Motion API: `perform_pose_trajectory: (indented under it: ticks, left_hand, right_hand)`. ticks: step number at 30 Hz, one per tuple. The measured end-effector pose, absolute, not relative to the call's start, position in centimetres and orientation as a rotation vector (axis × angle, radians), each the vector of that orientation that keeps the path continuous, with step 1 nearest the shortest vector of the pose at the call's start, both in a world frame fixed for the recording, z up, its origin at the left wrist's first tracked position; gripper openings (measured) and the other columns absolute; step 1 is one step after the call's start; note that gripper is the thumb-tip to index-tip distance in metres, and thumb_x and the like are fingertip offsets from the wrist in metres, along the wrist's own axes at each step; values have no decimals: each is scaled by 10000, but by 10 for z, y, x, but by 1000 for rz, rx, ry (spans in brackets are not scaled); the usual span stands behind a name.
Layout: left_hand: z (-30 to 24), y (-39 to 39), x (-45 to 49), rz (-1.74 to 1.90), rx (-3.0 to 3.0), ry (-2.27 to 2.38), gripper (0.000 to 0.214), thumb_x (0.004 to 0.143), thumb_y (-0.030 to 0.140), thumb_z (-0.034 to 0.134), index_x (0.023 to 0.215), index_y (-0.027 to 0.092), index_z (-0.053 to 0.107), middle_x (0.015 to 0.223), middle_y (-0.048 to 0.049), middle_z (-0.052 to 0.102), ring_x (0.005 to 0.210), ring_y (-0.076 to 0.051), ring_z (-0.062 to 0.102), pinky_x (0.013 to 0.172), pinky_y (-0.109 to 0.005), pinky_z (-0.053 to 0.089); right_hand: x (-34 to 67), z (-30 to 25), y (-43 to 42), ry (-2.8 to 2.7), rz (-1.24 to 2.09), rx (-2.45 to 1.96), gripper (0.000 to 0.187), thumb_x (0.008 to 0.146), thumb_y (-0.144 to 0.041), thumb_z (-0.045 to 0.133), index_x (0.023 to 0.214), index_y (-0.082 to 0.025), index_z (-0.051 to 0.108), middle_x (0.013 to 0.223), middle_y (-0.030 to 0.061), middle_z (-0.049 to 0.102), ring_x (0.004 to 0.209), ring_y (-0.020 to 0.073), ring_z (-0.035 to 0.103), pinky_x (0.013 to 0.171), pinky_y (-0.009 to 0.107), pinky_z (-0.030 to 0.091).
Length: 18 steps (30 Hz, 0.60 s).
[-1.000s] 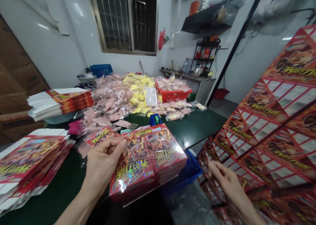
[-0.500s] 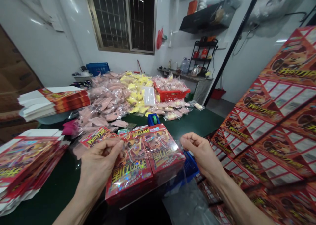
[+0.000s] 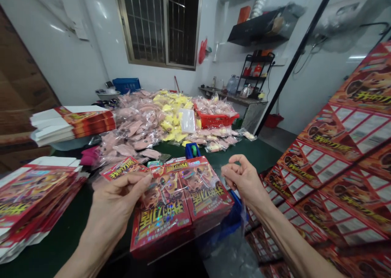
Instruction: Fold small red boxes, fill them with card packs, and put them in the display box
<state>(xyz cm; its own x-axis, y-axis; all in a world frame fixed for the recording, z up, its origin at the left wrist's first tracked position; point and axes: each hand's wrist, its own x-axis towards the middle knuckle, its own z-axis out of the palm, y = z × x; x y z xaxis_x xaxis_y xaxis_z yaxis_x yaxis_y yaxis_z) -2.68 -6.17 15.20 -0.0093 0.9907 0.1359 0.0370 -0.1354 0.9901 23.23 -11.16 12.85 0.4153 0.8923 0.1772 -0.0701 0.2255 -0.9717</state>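
Observation:
Two red printed card boxes (image 3: 180,204) in glossy clear wrap lie side by side in front of me, with a third red pack (image 3: 124,168) behind them. My left hand (image 3: 114,204) rests on the nearer box, thumb and fingers pinching its wrap. My right hand (image 3: 244,180) is raised just right of the boxes, its thumb and fingertips pinched together. A thin strip of clear plastic film (image 3: 242,213) hangs below that hand, though its link to the fingers is hard to see.
A green worktable (image 3: 256,152) holds flat red card stacks (image 3: 36,188), a blue tape dispenser (image 3: 192,150), heaps of pink and yellow bagged items (image 3: 140,131), and a red basket (image 3: 215,120). Tall stacked red boxes (image 3: 336,156) stand right, above a blue crate (image 3: 235,215).
My right hand has risen from beside the stacked boxes to near the packs, and its fingers have lifted slightly. My left hand stays on the boxes. The view has shifted a little.

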Motion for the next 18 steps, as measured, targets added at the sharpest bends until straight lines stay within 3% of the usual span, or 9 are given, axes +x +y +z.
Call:
perform_pose_trajectory:
  ticks: [6, 13, 18]
  left_hand:
    - [157, -47, -31, 1290, 1323, 1287, 234, 444, 324, 791, 505, 152, 645, 521, 6, 610, 462, -81, 472, 421, -180, 362]
    - [131, -18, -38, 1224, 1194, 1288, 283, 497, 389, 745, 541, 139, 621, 503, 31, 560, 436, -53, 403, 415, -164, 301]
    - [126, -13, -40, 1219, 1219, 1310, 267, 485, 384, 743, 528, 145, 632, 475, 36, 552, 436, -50, 401, 424, -152, 301]
  right_hand:
    - [242, 132, -78, -961, 904, -1209, 433, 563, -314, 745, 835, -207, 427, 482, -122, 491, 327, 13, 287, 318, 142, 186]
    - [249, 119, -44, -998, 1024, -1230, 401, 549, -297, 736, 804, -207, 440, 483, -117, 482, 337, 10, 267, 341, 162, 151]
    - [254, 118, -35, -1007, 1011, -1285, 364, 593, -363, 704, 820, -208, 464, 441, -130, 376, 342, 25, 222, 343, 172, 142]
